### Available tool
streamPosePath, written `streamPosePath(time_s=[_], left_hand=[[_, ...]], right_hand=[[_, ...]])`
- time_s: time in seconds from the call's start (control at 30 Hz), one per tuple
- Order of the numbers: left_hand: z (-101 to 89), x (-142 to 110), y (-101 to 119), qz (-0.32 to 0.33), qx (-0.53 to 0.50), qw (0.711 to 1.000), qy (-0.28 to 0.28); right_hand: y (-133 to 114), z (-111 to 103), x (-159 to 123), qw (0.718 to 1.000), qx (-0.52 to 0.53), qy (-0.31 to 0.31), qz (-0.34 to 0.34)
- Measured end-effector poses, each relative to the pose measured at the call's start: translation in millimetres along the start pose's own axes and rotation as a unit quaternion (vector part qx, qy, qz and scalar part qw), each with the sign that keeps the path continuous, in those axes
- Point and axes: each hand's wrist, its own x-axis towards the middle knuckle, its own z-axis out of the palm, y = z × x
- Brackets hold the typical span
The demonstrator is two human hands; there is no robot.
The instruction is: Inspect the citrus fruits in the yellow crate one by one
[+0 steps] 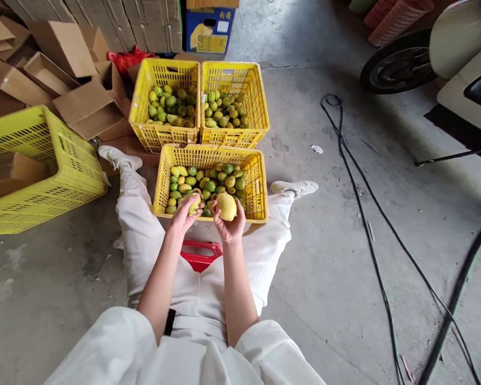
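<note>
My left hand [183,214] is closed around a yellow-green lemon [194,205], partly hidden by the fingers. In my right hand [231,229] a larger pale yellow lemon [226,206] rests, gripped from below and the sides. Both hands are over the near edge of a yellow plastic crate [260,184] between my legs. Green and yellow lemons [210,186] cover its bottom. Behind it stand two more yellow crates side by side, the left one [144,117] and the right one [260,107], each holding similar fruit.
A red plastic seat [200,258] shows between my thighs. To the left are a tall yellow-green crate [70,176] with cardboard inside and a heap of open cardboard boxes [84,107]. A blue carton [209,32] stands behind. Black cables [361,198] and a wheeled vehicle [401,64] are right.
</note>
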Motion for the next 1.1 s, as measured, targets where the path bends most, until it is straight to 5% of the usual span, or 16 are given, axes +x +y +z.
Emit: streamPosePath(time_s=[0.1,0.4,0.57,0.8,0.97,1.1], left_hand=[[2.1,2.6,-5.5,-0.012,-0.016,1.0,0.021],[13.0,-8.3,8.7,0.024,-0.068,0.997,-0.017],[7.4,-7.4,7.8,0.039,-0.014,0.998,-0.047],[6.0,-2.1,3.4,-0.009,0.005,1.0,0.017],[14.2,-8.2,8.6,0.025,-0.033,0.999,-0.035],[12.3,-7.6,11.4,0.023,-0.016,0.998,-0.053]], right_hand=[[1.9,0.4,4.1,1.0,0.004,0.018,0.019],[1.3,20.8,-7.8,0.994,0.025,-0.002,-0.109],[-1.1,12.8,-6.3,0.997,0.027,-0.015,-0.064],[-0.9,9.9,2.3,0.997,-0.011,0.032,-0.068],[-6.1,13.6,-5.2,0.994,0.01,-0.017,-0.108],[-10.4,7.5,-5.2,0.997,-0.009,-0.02,-0.078]])
